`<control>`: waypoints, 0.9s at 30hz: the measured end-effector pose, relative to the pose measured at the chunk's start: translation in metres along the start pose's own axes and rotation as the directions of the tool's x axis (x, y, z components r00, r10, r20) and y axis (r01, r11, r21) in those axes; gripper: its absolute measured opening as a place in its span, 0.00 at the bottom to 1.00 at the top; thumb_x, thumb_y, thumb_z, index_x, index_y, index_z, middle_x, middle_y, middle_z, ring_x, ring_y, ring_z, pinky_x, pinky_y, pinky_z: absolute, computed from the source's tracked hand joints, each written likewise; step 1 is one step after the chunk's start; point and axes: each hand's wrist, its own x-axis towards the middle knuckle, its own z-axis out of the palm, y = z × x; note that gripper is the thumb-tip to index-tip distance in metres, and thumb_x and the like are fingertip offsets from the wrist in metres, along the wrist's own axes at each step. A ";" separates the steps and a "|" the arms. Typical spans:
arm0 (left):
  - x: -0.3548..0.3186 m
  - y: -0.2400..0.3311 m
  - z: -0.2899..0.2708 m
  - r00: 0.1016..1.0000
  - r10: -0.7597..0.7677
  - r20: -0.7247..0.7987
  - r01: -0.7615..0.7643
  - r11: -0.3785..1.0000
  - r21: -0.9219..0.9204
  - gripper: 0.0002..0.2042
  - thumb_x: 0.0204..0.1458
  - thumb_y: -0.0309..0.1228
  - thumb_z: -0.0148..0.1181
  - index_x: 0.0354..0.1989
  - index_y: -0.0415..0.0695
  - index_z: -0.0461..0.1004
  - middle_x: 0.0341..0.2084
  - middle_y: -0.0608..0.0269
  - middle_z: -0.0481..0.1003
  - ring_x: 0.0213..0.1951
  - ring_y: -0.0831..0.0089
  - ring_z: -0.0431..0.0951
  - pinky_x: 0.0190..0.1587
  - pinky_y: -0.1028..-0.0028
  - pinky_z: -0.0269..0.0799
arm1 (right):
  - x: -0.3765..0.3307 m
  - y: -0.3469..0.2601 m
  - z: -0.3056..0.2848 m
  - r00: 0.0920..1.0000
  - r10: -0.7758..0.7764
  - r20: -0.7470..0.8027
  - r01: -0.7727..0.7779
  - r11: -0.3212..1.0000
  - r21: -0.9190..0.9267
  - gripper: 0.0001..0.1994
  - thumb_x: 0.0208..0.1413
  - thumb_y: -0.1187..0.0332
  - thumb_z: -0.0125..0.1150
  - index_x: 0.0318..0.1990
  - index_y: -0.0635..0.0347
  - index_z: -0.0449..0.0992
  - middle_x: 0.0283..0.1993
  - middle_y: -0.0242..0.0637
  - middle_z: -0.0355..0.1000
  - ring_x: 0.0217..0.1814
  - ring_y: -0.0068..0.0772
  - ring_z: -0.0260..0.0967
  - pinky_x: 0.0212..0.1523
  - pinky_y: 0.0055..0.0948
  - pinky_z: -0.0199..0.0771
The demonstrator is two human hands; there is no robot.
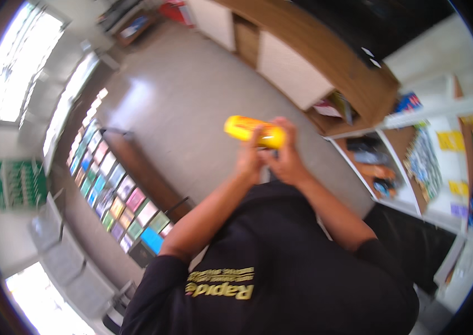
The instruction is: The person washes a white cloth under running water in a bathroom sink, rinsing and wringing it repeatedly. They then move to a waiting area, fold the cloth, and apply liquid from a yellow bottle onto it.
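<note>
A bright yellow cylindrical container (241, 128) with reddish print is held in front of my chest, lying nearly level and tipped slightly. My left hand (251, 156) grips it from below near its middle, with the thumb or a finger across its side. Around its right end my right hand (288, 153) is closed, fingers curled over the top. Both hands meet beneath the container, where blur hides exactly how the fingertips sit. Which end is the top I cannot tell.
At left stands a slanted display of many colourful small packs (119, 192) beside a dark brown bench-like piece (147, 167). Grey chairs (63, 268) line the lower left. A wooden cabinet (298, 67) runs along the upper right, then white shelving (409, 190) with packaged goods. Grey floor (192, 84) lies ahead.
</note>
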 end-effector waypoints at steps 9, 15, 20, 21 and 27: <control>0.065 0.000 0.044 0.990 -0.129 -0.050 0.133 0.792 0.596 0.30 0.57 0.52 0.64 0.62 0.49 0.65 0.50 0.65 0.73 0.50 0.73 0.72 0.50 0.68 0.67 | 0.017 0.080 -0.073 0.746 0.535 0.397 -0.657 0.495 0.568 0.35 0.59 0.63 0.68 0.71 0.54 0.55 0.63 0.38 0.64 0.66 0.36 0.63 0.62 0.38 0.70; 0.132 -0.058 0.061 0.926 -0.367 -0.091 0.202 0.276 0.940 0.40 0.56 0.56 0.65 0.70 0.44 0.60 0.59 0.56 0.69 0.59 0.64 0.69 0.56 0.63 0.68 | -0.017 0.191 -0.131 0.586 0.538 0.606 -0.763 0.113 0.637 0.33 0.57 0.60 0.68 0.68 0.54 0.62 0.58 0.36 0.70 0.57 0.33 0.71 0.47 0.38 0.79; 0.144 -0.053 0.070 0.842 -0.519 -0.145 0.366 0.353 0.861 0.38 0.59 0.56 0.60 0.72 0.46 0.59 0.60 0.56 0.70 0.56 0.66 0.73 0.55 0.62 0.70 | -0.032 0.338 -0.188 0.436 0.874 0.216 -0.475 0.019 0.880 0.32 0.57 0.48 0.67 0.63 0.53 0.64 0.49 0.39 0.74 0.46 0.35 0.78 0.35 0.31 0.77; 0.148 -0.054 0.063 0.828 -0.542 -0.144 0.379 0.351 0.856 0.37 0.60 0.55 0.60 0.72 0.47 0.60 0.59 0.57 0.72 0.55 0.67 0.73 0.55 0.63 0.70 | -0.031 0.366 -0.202 0.391 0.914 0.107 -0.480 0.103 0.871 0.33 0.57 0.45 0.66 0.62 0.53 0.64 0.49 0.39 0.74 0.45 0.33 0.79 0.32 0.30 0.76; 0.163 -0.055 0.036 0.812 -0.551 -0.191 0.421 0.327 0.846 0.33 0.60 0.54 0.59 0.68 0.46 0.66 0.49 0.63 0.78 0.48 0.70 0.77 0.52 0.66 0.72 | -0.019 0.510 -0.273 -0.041 0.838 -0.544 -0.800 0.299 0.521 0.32 0.56 0.36 0.61 0.53 0.56 0.72 0.38 0.37 0.76 0.32 0.32 0.78 0.25 0.29 0.71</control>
